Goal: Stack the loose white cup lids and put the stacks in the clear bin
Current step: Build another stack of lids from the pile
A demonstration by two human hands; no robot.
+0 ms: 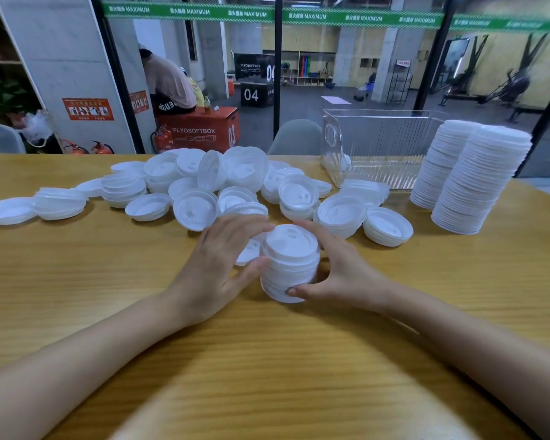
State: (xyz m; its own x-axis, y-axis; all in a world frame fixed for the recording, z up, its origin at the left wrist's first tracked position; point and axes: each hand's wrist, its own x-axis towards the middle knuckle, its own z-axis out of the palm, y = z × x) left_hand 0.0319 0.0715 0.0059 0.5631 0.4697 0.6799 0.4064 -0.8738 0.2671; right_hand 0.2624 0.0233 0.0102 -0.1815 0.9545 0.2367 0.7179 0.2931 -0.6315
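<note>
Front and centre, left hand point(216, 265) and right hand point(340, 268) grip a short lid stack point(291, 258); clear bin point(378, 144) behind, contents unclear.

From the head camera I see my left hand point(216, 265) and right hand point(340, 268) cupped round a short stack of lids point(289, 262) that stands on the wooden table point(267, 360). My thumbs are on its near side and my fingers curl round the back. Just beyond it, loose lids point(204, 185) lie scattered across the table, some nested in small piles. The clear bin point(378, 144) stands far right, with two tall stacks point(477, 179) close together on its right.
</note>
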